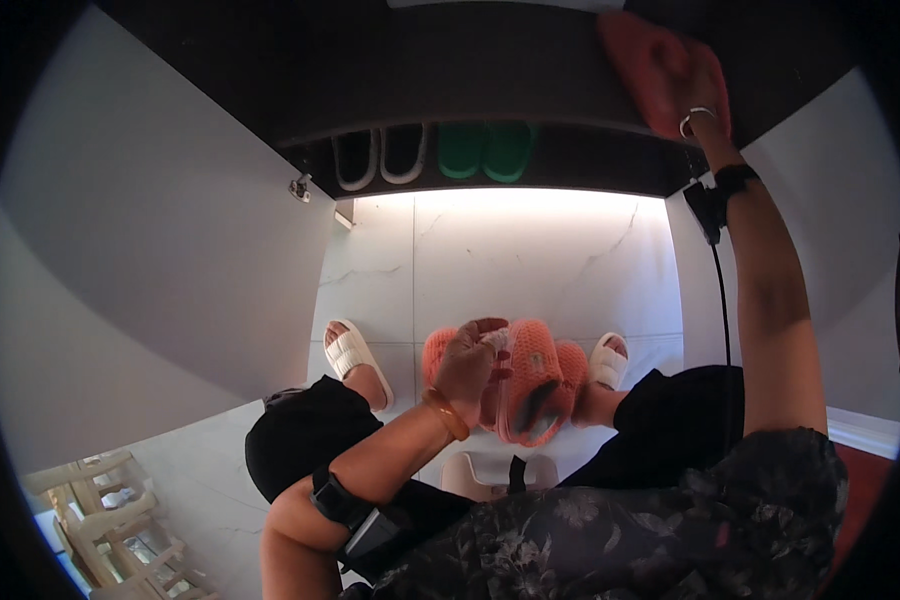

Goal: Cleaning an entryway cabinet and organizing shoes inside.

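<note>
My left hand [467, 372], with an orange bangle at its wrist, is in front of me, its fingers closed at the edge of a coral knitted slipper [536, 372]. More coral knitted footwear [572, 362] shows on both sides of it, partly covered by the hand. Up at the far right, my right hand [702, 108] reaches into the dark cabinet and grips a reddish slipper [638, 62] over a shelf. That hand's fingers are dim and partly hidden against the slipper.
Pale cabinet doors [160, 260] stand open on both sides. Black-and-white slippers [380, 158] and green slippers [485, 150] sit on the lower shelf. My feet, in white sandals [348, 350], rest on marbled tiles [510, 240]. A wooden rack-like object [120, 510] is at lower left.
</note>
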A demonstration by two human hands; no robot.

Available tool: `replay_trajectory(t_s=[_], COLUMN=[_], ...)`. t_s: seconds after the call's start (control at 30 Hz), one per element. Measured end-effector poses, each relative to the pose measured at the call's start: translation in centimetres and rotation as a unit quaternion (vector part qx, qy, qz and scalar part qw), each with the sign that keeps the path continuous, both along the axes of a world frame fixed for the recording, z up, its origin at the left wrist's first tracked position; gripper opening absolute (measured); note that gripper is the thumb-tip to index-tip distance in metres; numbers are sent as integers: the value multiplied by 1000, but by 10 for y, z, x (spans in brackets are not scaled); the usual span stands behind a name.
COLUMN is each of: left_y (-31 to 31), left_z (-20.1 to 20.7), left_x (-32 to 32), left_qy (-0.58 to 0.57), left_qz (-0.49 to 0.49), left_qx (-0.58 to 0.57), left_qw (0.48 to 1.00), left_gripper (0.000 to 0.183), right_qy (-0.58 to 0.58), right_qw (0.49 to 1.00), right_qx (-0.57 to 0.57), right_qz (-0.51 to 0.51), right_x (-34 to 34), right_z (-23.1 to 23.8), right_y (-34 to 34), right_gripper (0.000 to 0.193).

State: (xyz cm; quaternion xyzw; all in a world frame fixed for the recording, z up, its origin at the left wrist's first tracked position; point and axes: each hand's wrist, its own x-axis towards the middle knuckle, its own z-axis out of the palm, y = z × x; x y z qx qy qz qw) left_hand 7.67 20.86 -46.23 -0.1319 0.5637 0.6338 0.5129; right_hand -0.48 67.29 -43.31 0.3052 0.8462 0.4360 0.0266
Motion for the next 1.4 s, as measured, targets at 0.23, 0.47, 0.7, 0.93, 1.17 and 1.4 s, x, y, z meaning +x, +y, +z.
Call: replay_trajectory(t_s=[0.23,0.47,0.7,0.93,1.17,1.4], left_y=[14,10,12,0,5,1], left_z=[16,36,46,55,43,38], left_x=[-5,-6,-5,-11,-10,-19], left_qy=[38,70,100,121,117,146], left_qz=[9,18,28,49,42,42], left_qx=[12,9,59,49,69,40], left_qw=[999,997,993,990,990,988], left_gripper=[25,28,29,28,29,30], right_qy=[164,419,113,191,464,523], right_qw=[947,643,451,343,199,78], right_qx=[-112,-598,-884,-799,-745,-800], right_qz=[252,232,-48,-455,-436,-282], right_x=[65,135,277,299,285,269], right_z=[-12,-34,-204,-227,-243,-184], right_y=[4,-133,-260,-378,-383,-368], right_gripper=[44,22,17,45,49,47])
